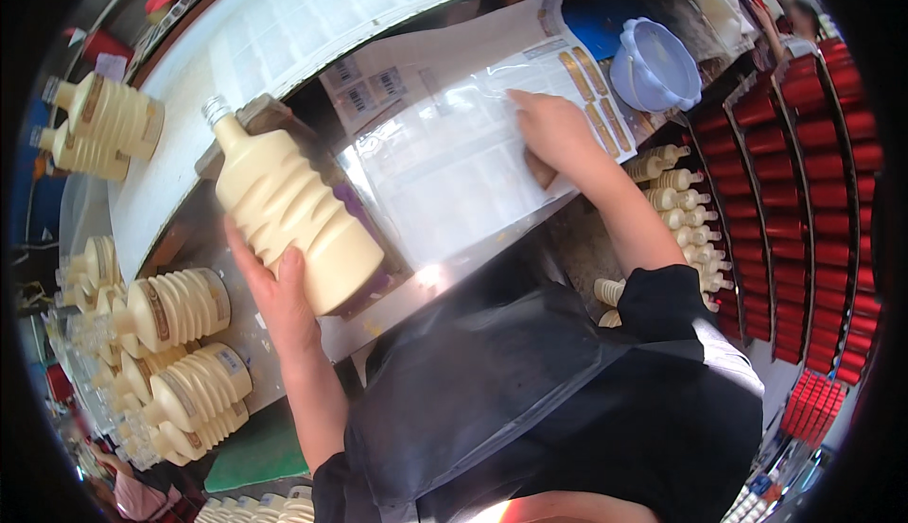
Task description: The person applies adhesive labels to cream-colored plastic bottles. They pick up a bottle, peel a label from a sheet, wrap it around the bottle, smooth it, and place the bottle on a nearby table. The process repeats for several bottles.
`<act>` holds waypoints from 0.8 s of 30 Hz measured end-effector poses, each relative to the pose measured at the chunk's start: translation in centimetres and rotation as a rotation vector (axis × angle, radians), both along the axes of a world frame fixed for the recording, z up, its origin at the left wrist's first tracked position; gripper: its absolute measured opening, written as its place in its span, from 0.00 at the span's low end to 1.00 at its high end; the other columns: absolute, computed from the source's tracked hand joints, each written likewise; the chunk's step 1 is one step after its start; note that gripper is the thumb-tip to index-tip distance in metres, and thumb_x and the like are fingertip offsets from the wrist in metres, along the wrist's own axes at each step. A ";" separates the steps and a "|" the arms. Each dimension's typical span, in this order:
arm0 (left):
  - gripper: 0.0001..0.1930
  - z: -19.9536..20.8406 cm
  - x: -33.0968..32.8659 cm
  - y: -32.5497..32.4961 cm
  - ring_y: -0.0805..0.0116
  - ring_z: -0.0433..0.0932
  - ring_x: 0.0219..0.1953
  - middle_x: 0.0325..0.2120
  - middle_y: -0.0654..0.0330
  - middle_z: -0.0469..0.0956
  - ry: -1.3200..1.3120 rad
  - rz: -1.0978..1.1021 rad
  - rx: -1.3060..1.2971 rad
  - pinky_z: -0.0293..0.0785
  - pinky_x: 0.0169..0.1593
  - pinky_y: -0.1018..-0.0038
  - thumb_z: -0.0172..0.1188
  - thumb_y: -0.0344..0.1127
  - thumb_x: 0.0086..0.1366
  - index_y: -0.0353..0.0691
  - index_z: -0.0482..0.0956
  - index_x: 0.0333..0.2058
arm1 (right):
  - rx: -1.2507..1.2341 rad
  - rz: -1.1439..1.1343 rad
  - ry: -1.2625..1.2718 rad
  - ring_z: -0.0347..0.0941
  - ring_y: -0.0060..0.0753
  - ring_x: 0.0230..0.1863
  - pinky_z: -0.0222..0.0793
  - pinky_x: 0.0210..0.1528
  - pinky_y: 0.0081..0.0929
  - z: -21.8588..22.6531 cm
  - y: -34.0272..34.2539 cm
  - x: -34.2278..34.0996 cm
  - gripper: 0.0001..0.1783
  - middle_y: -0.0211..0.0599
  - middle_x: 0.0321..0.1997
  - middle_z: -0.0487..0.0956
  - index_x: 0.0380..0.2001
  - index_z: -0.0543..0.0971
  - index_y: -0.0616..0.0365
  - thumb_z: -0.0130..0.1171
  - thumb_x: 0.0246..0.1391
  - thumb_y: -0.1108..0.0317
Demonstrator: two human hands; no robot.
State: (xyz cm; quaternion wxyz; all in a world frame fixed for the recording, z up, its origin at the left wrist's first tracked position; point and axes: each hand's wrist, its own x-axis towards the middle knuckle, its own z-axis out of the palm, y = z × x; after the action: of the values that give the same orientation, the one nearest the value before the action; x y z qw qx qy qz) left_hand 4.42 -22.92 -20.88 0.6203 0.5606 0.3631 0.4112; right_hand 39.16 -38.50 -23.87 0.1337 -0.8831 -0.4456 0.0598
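A ridged cream bottle (295, 206) slants — left of the label sheet (454, 154).

So it's a head-worn fisheye, the left one of a side-by-side pair, staring steeply down past the wearer's own chest (567, 409) onto the table (445, 272). Pretty close in: left hand (284, 301) and right hand (558, 135) both fit whole, with the fingers (532, 107) pointing away from the lens. Table edge slants up from the left fingers toward the right ones. Way out right of the fingers, red stacks (776, 201) bow with the rim.
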 end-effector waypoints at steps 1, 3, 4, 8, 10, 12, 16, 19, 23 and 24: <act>0.47 0.0 0.0 0.0 0.56 0.61 0.69 0.70 0.46 0.57 0.047 0.017 0.034 0.55 0.72 0.63 0.62 0.34 0.64 0.37 0.44 0.75 | 0.018 -0.044 -0.045 0.80 0.58 0.46 0.74 0.53 0.48 0.2 -1.7 0.8 0.20 0.55 0.45 0.83 0.54 0.82 0.55 0.51 0.60 0.69; 0.46 0.0 -0.1 0.0 0.56 0.60 0.69 0.71 0.46 0.56 0.070 0.026 0.030 0.55 0.72 0.63 0.61 0.35 0.65 0.36 0.44 0.75 | 0.078 -0.118 -0.086 0.80 0.57 0.46 0.75 0.51 0.48 0.5 -5.4 1.9 0.19 0.53 0.44 0.83 0.53 0.82 0.53 0.52 0.60 0.68; 0.46 0.0 -0.1 0.0 0.56 0.60 0.70 0.71 0.46 0.56 0.099 0.027 0.063 0.55 0.72 0.63 0.61 0.35 0.66 0.36 0.44 0.75 | 0.073 -0.178 -0.085 0.80 0.57 0.45 0.75 0.50 0.48 0.5 -7.1 2.1 0.19 0.53 0.44 0.83 0.52 0.83 0.53 0.53 0.60 0.68; 0.44 -0.1 -0.1 0.0 0.56 0.60 0.70 0.72 0.46 0.54 0.107 0.027 0.061 0.55 0.72 0.63 0.59 0.36 0.67 0.35 0.44 0.75 | -0.035 -0.335 -0.138 0.80 0.58 0.41 0.75 0.46 0.51 0.2 -12.4 1.4 0.18 0.51 0.39 0.83 0.50 0.82 0.55 0.49 0.60 0.70; 0.44 0.0 0.0 -0.1 0.56 0.61 0.69 0.72 0.46 0.54 0.087 0.034 0.035 0.55 0.72 0.63 0.59 0.35 0.67 0.35 0.44 0.75 | -0.070 -0.334 -0.190 0.80 0.56 0.38 0.77 0.41 0.49 -0.2 -13.7 0.3 0.19 0.48 0.37 0.82 0.53 0.82 0.51 0.54 0.59 0.69; 0.43 0.1 0.0 -0.1 0.56 0.61 0.69 0.71 0.46 0.54 0.123 0.046 0.045 0.56 0.71 0.63 0.59 0.35 0.68 0.35 0.45 0.75 | -0.221 -0.192 -0.238 0.79 0.55 0.33 0.76 0.37 0.48 -0.4 -14.5 -0.9 0.25 0.47 0.34 0.78 0.59 0.76 0.52 0.56 0.57 0.71; 0.42 0.5 0.1 -0.2 0.57 0.63 0.68 0.70 0.47 0.56 0.245 0.134 0.167 0.57 0.71 0.61 0.61 0.35 0.68 0.35 0.48 0.74 | -0.045 -0.069 -0.219 0.79 0.53 0.34 0.76 0.35 0.46 -0.6 -15.6 -1.0 0.28 0.43 0.38 0.77 0.60 0.75 0.50 0.62 0.54 0.72; 0.39 1.3 0.0 -0.9 0.58 0.64 0.67 0.68 0.49 0.60 0.367 0.202 0.432 0.58 0.70 0.61 0.64 0.35 0.67 0.34 0.53 0.72 | 0.005 -0.045 -0.282 0.79 0.52 0.33 0.76 0.34 0.45 -1.2 -16.3 0.0 0.25 0.42 0.37 0.76 0.57 0.77 0.50 0.62 0.54 0.72; 0.28 2.7 0.4 -2.5 0.60 0.69 0.60 0.61 0.52 0.68 0.395 0.186 0.723 0.65 0.64 0.65 0.65 0.31 0.66 0.32 0.67 0.63 | 0.153 0.048 -0.341 0.78 0.50 0.32 0.75 0.33 0.43 -1.9 -16.8 1.1 0.15 0.40 0.33 0.74 0.47 0.82 0.50 0.64 0.55 0.69; 0.26 3.2 0.7 -3.0 0.60 0.70 0.59 0.59 0.52 0.69 0.389 0.158 0.766 0.66 0.63 0.66 0.65 0.30 0.66 0.31 0.69 0.61 | 0.192 0.073 -0.340 0.78 0.50 0.32 0.75 0.33 0.43 -1.9 -16.7 1.1 0.13 0.40 0.32 0.74 0.45 0.82 0.50 0.65 0.54 0.69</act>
State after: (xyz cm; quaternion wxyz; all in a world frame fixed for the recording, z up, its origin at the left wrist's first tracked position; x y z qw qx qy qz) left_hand 5.10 -25.90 -17.73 0.2542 0.7877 0.3362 0.4493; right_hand 40.30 -55.22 -25.75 0.1380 -0.8469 -0.4974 -0.1281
